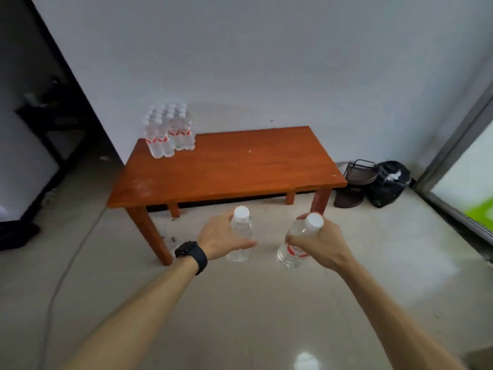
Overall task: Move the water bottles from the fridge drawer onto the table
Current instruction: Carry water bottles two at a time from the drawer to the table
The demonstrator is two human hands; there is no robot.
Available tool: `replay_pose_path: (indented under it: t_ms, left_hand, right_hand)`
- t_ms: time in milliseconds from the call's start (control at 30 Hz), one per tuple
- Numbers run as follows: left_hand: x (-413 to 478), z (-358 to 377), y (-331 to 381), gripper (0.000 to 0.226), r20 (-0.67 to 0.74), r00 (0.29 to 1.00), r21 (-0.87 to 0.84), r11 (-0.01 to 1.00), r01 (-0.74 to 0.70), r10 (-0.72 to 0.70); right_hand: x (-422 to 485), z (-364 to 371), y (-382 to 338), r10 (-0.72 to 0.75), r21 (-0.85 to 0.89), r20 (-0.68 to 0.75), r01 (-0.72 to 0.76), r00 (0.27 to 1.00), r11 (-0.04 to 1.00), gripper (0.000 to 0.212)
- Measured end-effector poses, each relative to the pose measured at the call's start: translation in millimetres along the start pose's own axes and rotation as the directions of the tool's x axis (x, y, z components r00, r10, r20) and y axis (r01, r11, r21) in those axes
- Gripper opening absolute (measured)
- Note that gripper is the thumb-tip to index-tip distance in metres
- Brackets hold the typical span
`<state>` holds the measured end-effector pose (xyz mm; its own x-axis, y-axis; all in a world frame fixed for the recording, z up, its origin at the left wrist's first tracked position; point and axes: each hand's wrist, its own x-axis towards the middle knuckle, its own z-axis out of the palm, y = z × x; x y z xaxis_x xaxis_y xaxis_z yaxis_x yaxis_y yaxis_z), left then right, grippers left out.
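Observation:
My left hand grips a clear water bottle with a white cap, held upright. My right hand grips a second clear bottle with a red label, tilted a little to the left at its base. Both bottles hang over the floor, in front of the near edge of a low orange wooden table. Several more capped water bottles with red labels stand packed together on the table's far left corner. The fridge drawer is out of view.
A dark basket and a black plastic bag sit on the floor right of the table. A grey door frame runs along the right edge. A dark opening with black furniture lies at left. A cable trails across the tiled floor.

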<state>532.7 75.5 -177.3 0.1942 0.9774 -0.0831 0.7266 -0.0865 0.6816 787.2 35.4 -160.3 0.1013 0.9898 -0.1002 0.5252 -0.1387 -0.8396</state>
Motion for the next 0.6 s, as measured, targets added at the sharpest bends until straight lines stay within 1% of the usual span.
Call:
replay_pose_path:
  t_ms: [67,267,400,533,600]
  left_hand:
    - [0,-31,-33,0.060,-0.035,0.999,-0.001,0.999,0.038,-0.038]
    - [28,-97,-109,0.063,-0.113,0.985,-0.042,0.991,0.125,-0.129]
    - [73,-123,-144,0.069,-0.131,0.978,-0.076,0.985,0.156,-0.165]
    - [134,-145,-170,0.066,-0.153,0.967,-0.101,0.977,0.189,-0.203]
    - [166,-153,-180,0.067,-0.183,0.957,-0.121,0.971,0.206,-0.226]
  right_hand:
    - [17,35,-25,-0.022,0.001,0.037,0.022,0.999,1.000,0.040]
    - [74,111,-81,-0.073,-0.019,0.120,0.076,0.990,0.997,0.034]
    - [127,146,-98,-0.085,-0.032,0.176,0.092,0.981,0.995,0.036]
    - [198,176,-110,-0.103,-0.061,0.202,0.117,0.974,0.991,0.036]
    - [236,189,-117,-0.100,-0.053,0.218,0.114,0.971,0.992,0.041]
